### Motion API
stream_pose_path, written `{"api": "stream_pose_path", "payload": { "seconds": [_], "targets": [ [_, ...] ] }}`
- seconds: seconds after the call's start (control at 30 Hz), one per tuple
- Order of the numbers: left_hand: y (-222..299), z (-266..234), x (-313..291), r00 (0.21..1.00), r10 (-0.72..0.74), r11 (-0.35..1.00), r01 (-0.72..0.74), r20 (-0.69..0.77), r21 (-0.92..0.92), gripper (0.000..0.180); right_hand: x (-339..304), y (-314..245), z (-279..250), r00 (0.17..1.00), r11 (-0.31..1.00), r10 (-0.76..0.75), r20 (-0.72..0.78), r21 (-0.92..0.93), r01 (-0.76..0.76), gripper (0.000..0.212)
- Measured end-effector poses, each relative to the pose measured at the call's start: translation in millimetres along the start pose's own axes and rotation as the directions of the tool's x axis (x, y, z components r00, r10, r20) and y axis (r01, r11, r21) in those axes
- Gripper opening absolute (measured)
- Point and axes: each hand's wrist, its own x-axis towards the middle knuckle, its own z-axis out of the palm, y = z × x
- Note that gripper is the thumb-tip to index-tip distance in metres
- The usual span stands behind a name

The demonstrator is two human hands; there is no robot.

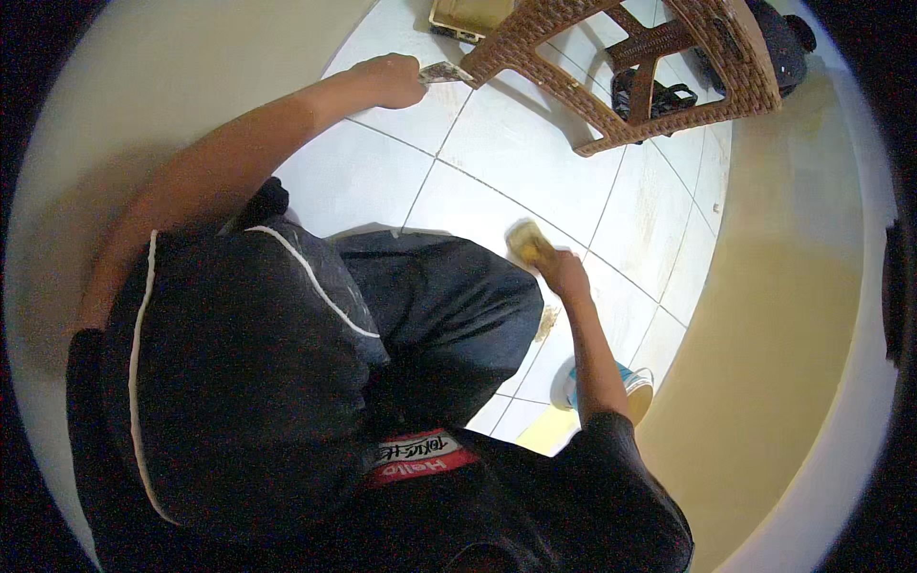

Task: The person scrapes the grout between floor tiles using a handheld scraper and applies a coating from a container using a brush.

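Note:
My left hand (394, 82) is closed on a scraper, its flat, stained blade (444, 73) pointing right, close to the leg of a brown plastic chair (544, 76). Lower and to the right, my right hand (565, 274) grips a yellowish, sponge-like block (525, 241) over the white tiled floor (506, 196). The block looks slightly blurred, and I cannot tell whether it touches the tiles. My fingers hide part of it and the scraper's handle.
A yellowish tray (471, 14) lies at the far edge. Beside my right forearm stands a blue and white bucket (638, 390). A brown smear (546, 323) marks the tiles near my knee. A tan wall (764, 353) rises on the right, with a dark object (785, 48) beyond the chair.

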Motion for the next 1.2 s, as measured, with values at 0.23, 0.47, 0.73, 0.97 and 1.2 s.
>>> {"api": "stream_pose_path", "payload": {
  "seconds": [0.23,0.47,0.73,0.97,1.2],
  "targets": [
    [2,10,-7,0.995,0.023,1.000,-0.024,0.095,0.012,0.049,-21,-15,-49,0.974,0.975,0.140,-0.178,0.196,-0.104,0.046],
    [28,30,-13,0.975,-0.023,0.991,0.052,0.221,-0.125,0.045,-5,9,21,0.980,0.998,-0.018,-0.198,0.057,0.030,0.046],
    [18,57,-46,0.884,-0.038,0.811,0.299,0.466,-0.502,0.032,-181,-29,100,0.755,0.774,0.474,-0.453,0.623,-0.113,0.053],
    [38,75,-69,0.833,0.154,0.868,0.144,0.532,-0.475,0.027,-265,-112,153,0.725,0.648,0.682,0.097,0.381,-0.660,0.069],
    [88,54,-77,0.841,0.319,0.699,0.102,0.436,-0.708,0.032,-172,-91,-41,0.584,0.730,0.495,-0.644,0.673,0.123,0.046]
  ]
}}
